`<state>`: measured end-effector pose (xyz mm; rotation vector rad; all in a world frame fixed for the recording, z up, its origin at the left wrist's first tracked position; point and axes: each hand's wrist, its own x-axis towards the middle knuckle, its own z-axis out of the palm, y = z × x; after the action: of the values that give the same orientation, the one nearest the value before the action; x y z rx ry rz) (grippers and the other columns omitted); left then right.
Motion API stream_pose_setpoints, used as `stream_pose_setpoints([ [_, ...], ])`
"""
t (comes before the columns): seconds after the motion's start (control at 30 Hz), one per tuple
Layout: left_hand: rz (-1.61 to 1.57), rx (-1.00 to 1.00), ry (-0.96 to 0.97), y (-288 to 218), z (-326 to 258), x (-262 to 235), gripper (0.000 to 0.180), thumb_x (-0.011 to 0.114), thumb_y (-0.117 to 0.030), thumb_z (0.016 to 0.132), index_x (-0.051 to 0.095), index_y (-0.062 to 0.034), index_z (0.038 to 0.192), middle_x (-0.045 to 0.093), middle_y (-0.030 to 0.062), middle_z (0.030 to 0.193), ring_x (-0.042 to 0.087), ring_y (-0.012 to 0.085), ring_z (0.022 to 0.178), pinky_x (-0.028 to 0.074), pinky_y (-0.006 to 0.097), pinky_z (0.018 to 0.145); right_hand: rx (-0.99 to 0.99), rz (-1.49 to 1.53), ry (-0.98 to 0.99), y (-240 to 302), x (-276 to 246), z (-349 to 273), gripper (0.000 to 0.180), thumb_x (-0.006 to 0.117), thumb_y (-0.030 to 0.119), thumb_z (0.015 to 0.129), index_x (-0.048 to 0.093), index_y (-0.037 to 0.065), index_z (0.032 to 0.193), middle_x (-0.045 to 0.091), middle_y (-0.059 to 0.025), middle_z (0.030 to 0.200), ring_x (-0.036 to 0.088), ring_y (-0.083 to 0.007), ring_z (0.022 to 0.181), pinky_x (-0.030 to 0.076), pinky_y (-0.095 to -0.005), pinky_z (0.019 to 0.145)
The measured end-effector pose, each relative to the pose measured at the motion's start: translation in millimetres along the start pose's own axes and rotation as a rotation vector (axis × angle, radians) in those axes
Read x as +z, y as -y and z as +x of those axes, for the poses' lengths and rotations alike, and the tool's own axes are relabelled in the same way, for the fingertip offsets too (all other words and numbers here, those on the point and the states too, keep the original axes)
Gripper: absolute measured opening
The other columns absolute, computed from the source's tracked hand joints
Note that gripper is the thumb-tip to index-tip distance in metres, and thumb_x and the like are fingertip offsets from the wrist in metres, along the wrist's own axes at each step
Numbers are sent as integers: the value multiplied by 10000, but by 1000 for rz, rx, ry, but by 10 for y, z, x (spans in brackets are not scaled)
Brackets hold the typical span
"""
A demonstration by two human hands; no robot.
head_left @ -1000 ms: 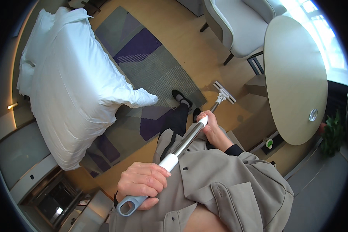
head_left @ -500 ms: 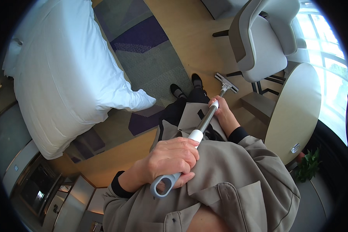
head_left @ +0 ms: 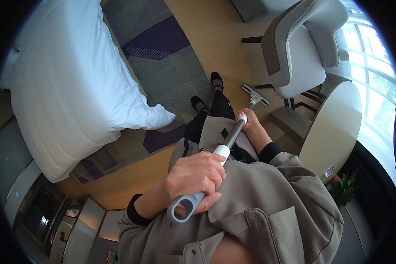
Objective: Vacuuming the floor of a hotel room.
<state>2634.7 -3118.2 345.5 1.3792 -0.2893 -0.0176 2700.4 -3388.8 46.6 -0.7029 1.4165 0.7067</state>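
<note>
A long-handled mop (head_left: 236,133) with a metal pole slants across my front. My left hand (head_left: 199,175) is wrapped round its upper grip, just below the grey loop end. Farther along, my right hand (head_left: 251,119) is closed round the pole by a white collar. The narrow mop head (head_left: 255,95) rests on the wooden floor near the leg of a light grey chair. Its underside is hidden.
A bed with a white duvet (head_left: 70,88) stands at the left, one corner sticking out. A grey and purple rug (head_left: 163,61) lies under my feet. At the right are the grey chair (head_left: 306,57), a round-edged table (head_left: 334,127) and a green plant (head_left: 344,189).
My right foot has stepped forward on the rug. The mop head has shifted slightly to the left in view, and both hands keep their hold.
</note>
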Motion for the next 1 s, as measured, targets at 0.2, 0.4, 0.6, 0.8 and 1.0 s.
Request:
stream_pose_setpoints([
  [0.2, -13, -22, -32, -30, -4, -5, 227, 693, 33, 623, 511, -59, 722, 603, 86, 699, 663, 292, 725, 524, 529, 864, 39, 88, 49, -19, -86, 11, 68, 431, 62, 895, 389, 60, 841, 457, -43, 583, 468, -157, 454, 464, -291, 395],
  [0.4, -13, 37, 52, -39, -26, -7, 237, 714, 25, 632, 517, -68, 724, 606, 80, 708, 664, 283, 730, 525, 521, 864, 54, 133, 66, -44, -101, -3, 50, 430, 63, 889, 390, 55, 860, 459, -45, 571, 478, -169, 456, 478, -303, 414],
  [0.6, -21, 42, 41, -74, -52, 32, 233, 709, 37, 636, 516, -67, 718, 604, 75, 704, 666, 280, 738, 524, 518, 865, -9, 40, 39, -40, -92, -33, 72, 445, 47, 890, 379, 54, 861, 459, -37, 589, 458, -148, 437, 467, -283, 398],
  [0.8, -105, 90, -27, -36, -266, -53, 168, 668, 37, 679, 521, -42, 694, 591, 90, 666, 635, 263, 655, 546, 490, 783, 55, -42, 48, -178, 16, -89, 60, 440, 77, 901, 391, 66, 868, 471, -39, 580, 480, -158, 446, 475, -301, 407],
  [1.0, -161, 216, 75, -642, -747, -309, 156, 671, 20, 667, 520, -18, 673, 555, 78, 591, 573, 230, 534, 552, 414, 619, 0, -58, 197, -880, 313, -525, 75, 481, 69, 880, 429, 59, 827, 487, -69, 617, 519, -207, 527, 485, -332, 463],
])
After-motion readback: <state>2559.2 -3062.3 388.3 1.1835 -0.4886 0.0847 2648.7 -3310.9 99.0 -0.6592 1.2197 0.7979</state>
